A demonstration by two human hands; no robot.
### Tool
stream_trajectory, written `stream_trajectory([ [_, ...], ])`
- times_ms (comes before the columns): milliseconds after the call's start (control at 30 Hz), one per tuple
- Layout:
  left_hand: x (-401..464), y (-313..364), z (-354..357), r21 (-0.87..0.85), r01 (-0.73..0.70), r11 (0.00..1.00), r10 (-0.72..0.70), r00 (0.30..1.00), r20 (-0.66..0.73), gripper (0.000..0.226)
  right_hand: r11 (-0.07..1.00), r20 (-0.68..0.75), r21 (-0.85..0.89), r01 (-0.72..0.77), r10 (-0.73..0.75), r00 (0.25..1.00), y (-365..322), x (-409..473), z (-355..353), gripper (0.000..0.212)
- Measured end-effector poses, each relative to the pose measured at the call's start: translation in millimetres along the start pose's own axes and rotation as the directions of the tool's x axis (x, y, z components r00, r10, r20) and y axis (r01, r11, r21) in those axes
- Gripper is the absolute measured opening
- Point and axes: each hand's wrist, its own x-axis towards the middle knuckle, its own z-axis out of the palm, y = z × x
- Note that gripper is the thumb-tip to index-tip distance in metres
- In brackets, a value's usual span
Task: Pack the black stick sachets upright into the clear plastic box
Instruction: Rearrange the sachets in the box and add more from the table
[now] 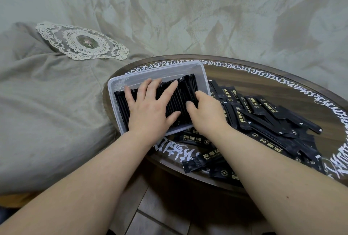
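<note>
Sachets standing on edge already fill most of the clear plastic box, which sits at the left edge of the round glass worktop, right beside a bed with a grey-green cover and a lace doily on it. So the way I read it, we're mid-packing, at the tidy-and-squeeze step.

Left hand lies flat on top of the packed row, fingers straight and spread, just pressing down and holding the sticks in line, not gripping anything. Right hand is at the right end of the row by the box wall, fingers curled in against the last few sticks. Looks like it's either tucking some in or shoving the row tighter, can't honestly tell if it's pinching one or just pushing.

Still a big loose pile of black sachets lying flat on the worktop to the right of the box, plus a few strays near the front edge.

Next move, I'd guess: keep the left hand bracing so nothing flops over, free the right, grab a small bunch from the pile, turn them upright and slot them into whatever gap opens at the right end. The strip along the far wall of the box looks free too.
</note>
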Motion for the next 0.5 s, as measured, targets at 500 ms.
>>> stream_trajectory([
  [500,1.5,1.7,-2.6,0.01,0.021,1.0,-0.021,0.999,0.047,0.074,0.982,-0.012,0.14,-0.126,0.129,0.992,1.2,9.8,2.3,0.013],
])
